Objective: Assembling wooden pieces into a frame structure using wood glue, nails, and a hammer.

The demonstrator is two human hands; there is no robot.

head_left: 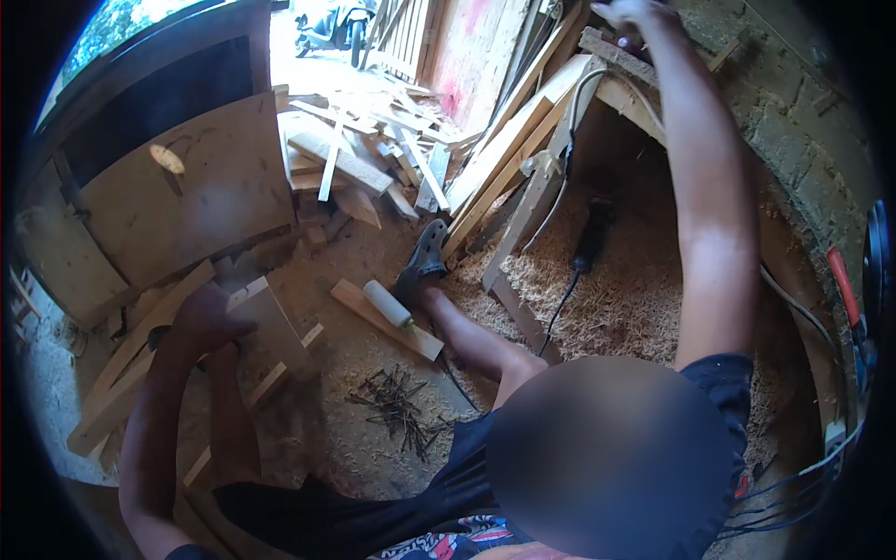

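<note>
At the left, my left hand is closed around the upper end of a wooden board that stands tilted beside my left leg. My right arm stretches far out to the top right. There my right hand is partly cut off by the picture's upper edge, its visible fingers stretched out over a wooden frame; no held thing shows in them. On the floor between my legs lie a white bottle, resting on a short plank, and a pile of nails or screws.
A heap of wood offcuts lies ahead, beside a large panel at left. A black corded power tool rests on wood shavings under the frame. Cables and a red-handled tool are at the right.
</note>
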